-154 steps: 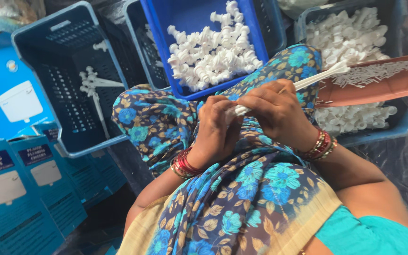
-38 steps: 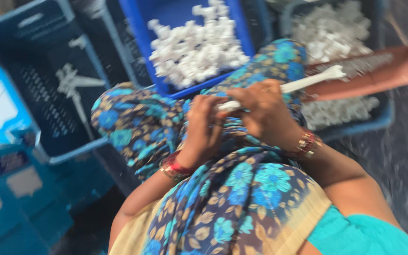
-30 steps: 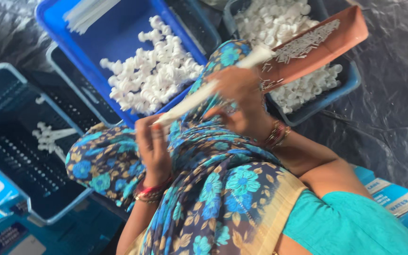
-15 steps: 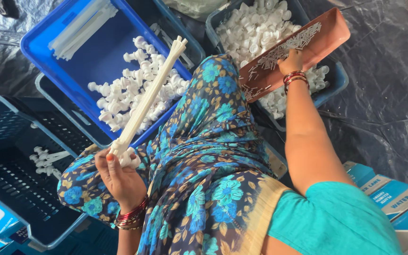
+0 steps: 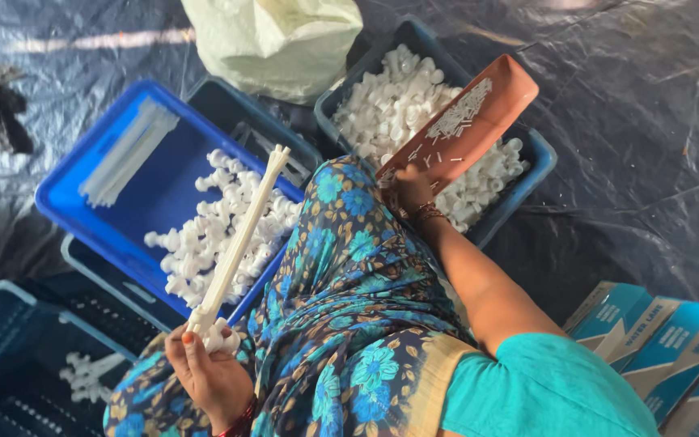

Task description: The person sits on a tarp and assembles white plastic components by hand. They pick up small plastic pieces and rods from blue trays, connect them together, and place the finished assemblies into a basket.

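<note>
My left hand is low over my lap, closed on the bottom end of a long white plastic rod that has a white fitting at its base. The rod points up across the bright blue crate of white plastic fittings. My right hand is stretched out to the near end of a brown tray strewn with small white pins. It touches the tray, but my knee in floral cloth hides the fingers. The tray lies across a grey-blue crate filled with white pieces.
Long white strips lie at the blue crate's far end. A pale green bag sits behind the crates. A dark blue slotted crate is at lower left, blue cartons at lower right. Black plastic sheeting covers the floor.
Both hands held the rod together over my lap. They have parted: the left hand keeps the rod low and upright, the right hand has reached out to the brown tray.
</note>
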